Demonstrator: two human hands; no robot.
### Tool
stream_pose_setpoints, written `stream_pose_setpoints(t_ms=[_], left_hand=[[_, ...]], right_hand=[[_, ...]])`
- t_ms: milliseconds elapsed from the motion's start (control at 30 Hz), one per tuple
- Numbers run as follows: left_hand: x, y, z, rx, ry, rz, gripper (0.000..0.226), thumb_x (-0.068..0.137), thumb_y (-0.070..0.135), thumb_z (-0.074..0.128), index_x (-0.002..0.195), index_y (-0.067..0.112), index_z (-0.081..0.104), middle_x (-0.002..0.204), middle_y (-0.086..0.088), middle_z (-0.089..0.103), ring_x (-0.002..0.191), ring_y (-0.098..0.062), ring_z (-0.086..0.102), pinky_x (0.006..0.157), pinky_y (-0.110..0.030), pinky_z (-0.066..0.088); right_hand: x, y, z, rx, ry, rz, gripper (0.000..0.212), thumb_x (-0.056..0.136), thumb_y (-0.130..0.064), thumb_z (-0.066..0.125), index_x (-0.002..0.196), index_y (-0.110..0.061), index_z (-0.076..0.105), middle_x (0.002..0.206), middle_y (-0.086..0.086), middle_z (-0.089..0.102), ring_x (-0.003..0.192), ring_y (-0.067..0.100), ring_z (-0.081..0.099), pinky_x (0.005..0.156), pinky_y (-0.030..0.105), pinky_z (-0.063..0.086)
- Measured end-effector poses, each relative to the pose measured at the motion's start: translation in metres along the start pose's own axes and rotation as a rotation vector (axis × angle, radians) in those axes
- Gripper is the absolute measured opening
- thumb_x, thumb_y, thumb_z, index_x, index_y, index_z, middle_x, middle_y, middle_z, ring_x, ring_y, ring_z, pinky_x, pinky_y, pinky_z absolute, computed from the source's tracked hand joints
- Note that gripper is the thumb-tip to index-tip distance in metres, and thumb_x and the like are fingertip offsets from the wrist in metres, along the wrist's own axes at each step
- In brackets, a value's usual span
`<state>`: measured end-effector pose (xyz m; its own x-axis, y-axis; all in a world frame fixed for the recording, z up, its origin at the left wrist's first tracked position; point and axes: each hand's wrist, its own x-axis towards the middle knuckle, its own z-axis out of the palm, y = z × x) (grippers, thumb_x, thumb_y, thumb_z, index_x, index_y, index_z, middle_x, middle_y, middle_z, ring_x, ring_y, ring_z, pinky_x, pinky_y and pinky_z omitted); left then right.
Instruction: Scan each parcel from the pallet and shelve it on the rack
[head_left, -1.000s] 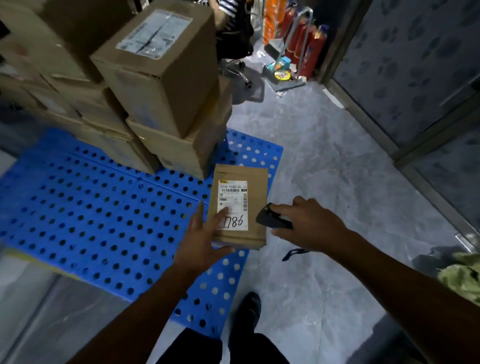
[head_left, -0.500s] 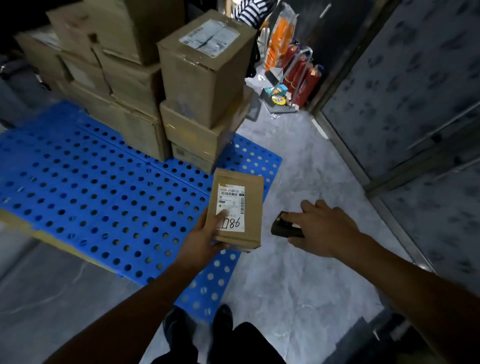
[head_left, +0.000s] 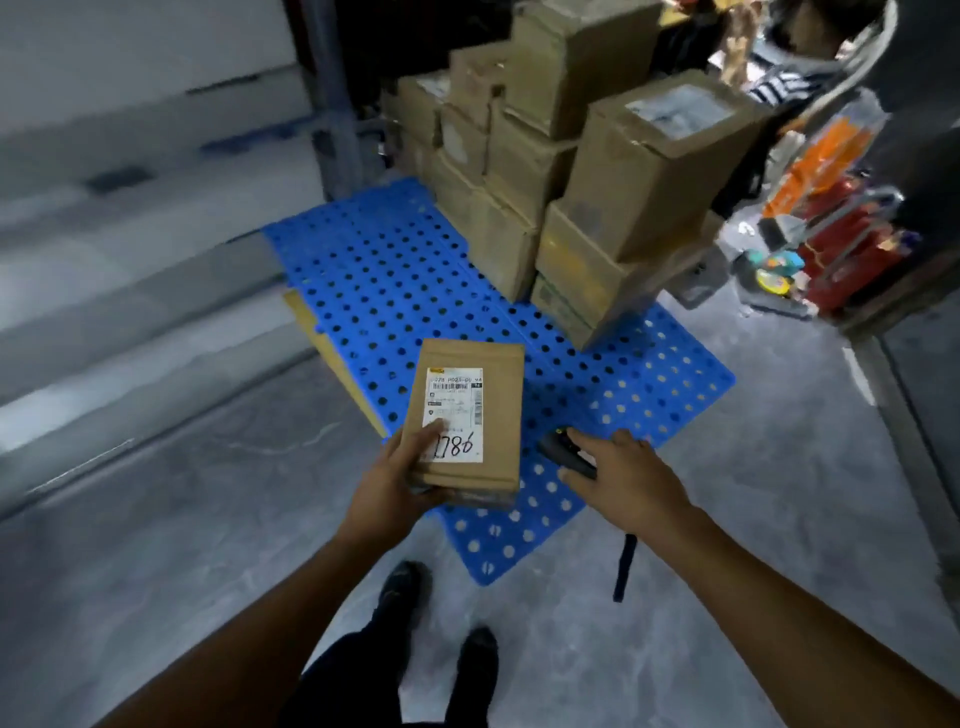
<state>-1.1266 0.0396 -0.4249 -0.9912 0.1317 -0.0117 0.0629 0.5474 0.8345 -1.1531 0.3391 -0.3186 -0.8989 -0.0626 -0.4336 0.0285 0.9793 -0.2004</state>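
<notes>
Nearest the camera: the person's two black shoes (head_left: 397, 584) and dark trouser legs, standing on a grey stone-look floor (head_left: 156, 545). Both bare forearms reach forward.

The left hand (head_left: 389, 480) grips a small flat brown cardboard parcel (head_left: 498, 415) at its near-left corner. The thumb lies on top and the fingers are underneath, out of sight. The parcel is held in the air, roughly level, over the near edge of the pallet. It faces up with a white shipping label (head_left: 457, 400) that has a printed barcode and handwritten "1786". The thumb tip overlaps the label's lower-left corner.

The right hand (head_left: 621, 475) is wrapped around a black handheld scanner (head_left: 561, 452), whose nose points left toward the parcel. A black strap (head_left: 623, 566) hangs down below the wrist. The hands are apart. The scanner is just beside the parcel's right edge, not touching it.

Below and beyond them, a blue perforated plastic pallet (head_left: 374, 270) lies flat on the floor. A tan cardboard sheet (head_left: 332, 353) sticks out under its left edge.

On the pallet's far-right part is a stack of brown cardboard boxes (head_left: 649, 171), several layers high and motion-blurred.

To the left is a grey metal rack upright (head_left: 332, 104) with pale shelving beside it, too blurred to tell any detail. At far right are red fire extinguishers (head_left: 852, 254) in a metal stand, with an orange bag (head_left: 821, 156) above them. At top right is a person's striped garment (head_left: 784, 85).
</notes>
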Motion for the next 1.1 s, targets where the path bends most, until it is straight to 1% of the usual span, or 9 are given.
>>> stream_pose_setpoints(t_ms=[167,300,433,533,600,700,833,967,1100], left_hand=[[-0.047,-0.024,-0.084,-0.011,0.226,-0.079,0.094,0.07,0.024,0.094,0.144,0.05,0.044,0.145,0.007,0.049,0.117,0.007,0.048,0.093,0.001,0.036],[-0.087,-0.059,-0.165,-0.013,0.386,-0.157,0.093,0.071,0.018,0.094,0.145,0.042,0.044,0.148,0.005,0.047,0.117,0.014,0.045,0.093,0.002,0.034],[-0.139,-0.109,-0.256,-0.009,0.571,-0.221,0.092,0.07,0.015,0.093,0.145,0.039,0.045,0.144,0.007,0.048,0.121,0.021,0.043,0.091,0.002,0.035],[-0.184,-0.153,-0.336,0.004,0.68,-0.303,0.092,0.072,0.018,0.093,0.146,0.042,0.043,0.14,0.008,0.049,0.115,0.008,0.049,0.093,-0.003,0.037],[-0.215,-0.182,-0.392,0.013,0.72,-0.347,0.092,0.073,0.021,0.092,0.146,0.046,0.042,0.142,0.009,0.049,0.121,-0.003,0.051,0.1,-0.016,0.044],[-0.255,-0.22,-0.47,0.054,0.764,-0.39,0.093,0.071,0.02,0.092,0.146,0.047,0.043,0.142,0.012,0.048,0.122,-0.003,0.052,0.104,-0.026,0.047],[-0.279,-0.266,-0.557,0.091,0.817,-0.458,0.094,0.071,0.023,0.093,0.149,0.043,0.045,0.142,0.014,0.047,0.123,-0.002,0.052,0.102,-0.021,0.046],[-0.267,-0.322,-0.637,0.129,0.829,-0.481,0.094,0.07,0.023,0.094,0.149,0.04,0.046,0.144,0.01,0.045,0.121,0.0,0.047,0.101,-0.005,0.036],[-0.232,-0.376,-0.711,0.144,0.828,-0.522,0.093,0.071,0.025,0.093,0.15,0.038,0.045,0.152,0.001,0.032,0.127,-0.01,0.045,0.109,-0.014,0.038]], right_hand=[[0.033,-0.115,0.013,0.04,0.003,-0.205,0.067,0.093,-0.065,0.05,0.153,-0.043,0.031,0.153,0.01,0.036,0.136,0.034,0.04,0.101,0.049,0.047],[0.049,-0.222,0.029,0.066,0.041,-0.386,0.066,0.093,-0.059,0.055,0.152,-0.036,0.037,0.14,0.01,0.049,0.125,0.031,0.048,0.099,0.041,0.047],[0.065,-0.358,0.054,0.051,0.016,-0.548,0.064,0.092,-0.059,0.056,0.151,-0.038,0.04,0.132,0.007,0.055,0.115,0.028,0.056,0.083,0.035,0.05],[0.067,-0.471,0.078,0.092,-0.006,-0.705,0.06,0.09,-0.055,0.062,0.146,-0.037,0.047,0.128,0.007,0.061,0.117,0.028,0.057,0.082,0.032,0.048],[0.065,-0.543,0.093,0.109,-0.042,-0.771,0.06,0.089,-0.055,0.063,0.145,-0.04,0.047,0.128,0.007,0.062,0.121,0.027,0.055,0.083,0.029,0.045],[0.057,-0.645,0.116,0.15,-0.134,-0.812,0.063,0.088,-0.061,0.06,0.147,-0.045,0.042,0.135,0.004,0.059,0.123,0.022,0.054,0.095,0.032,0.048],[0.054,-0.751,0.135,0.206,-0.201,-0.866,0.066,0.087,-0.063,0.06,0.148,-0.042,0.043,0.138,0.002,0.056,0.125,0.02,0.054,0.097,0.031,0.046],[0.083,-0.842,0.147,0.223,-0.209,-0.891,0.065,0.088,-0.062,0.06,0.147,-0.038,0.047,0.138,-0.001,0.057,0.126,0.02,0.054,0.101,0.036,0.046],[0.132,-0.932,0.155,0.258,-0.232,-0.925,0.05,0.089,-0.054,0.062,0.137,-0.04,0.056,0.119,-0.002,0.07,0.104,0.02,0.066,0.08,0.032,0.052]])
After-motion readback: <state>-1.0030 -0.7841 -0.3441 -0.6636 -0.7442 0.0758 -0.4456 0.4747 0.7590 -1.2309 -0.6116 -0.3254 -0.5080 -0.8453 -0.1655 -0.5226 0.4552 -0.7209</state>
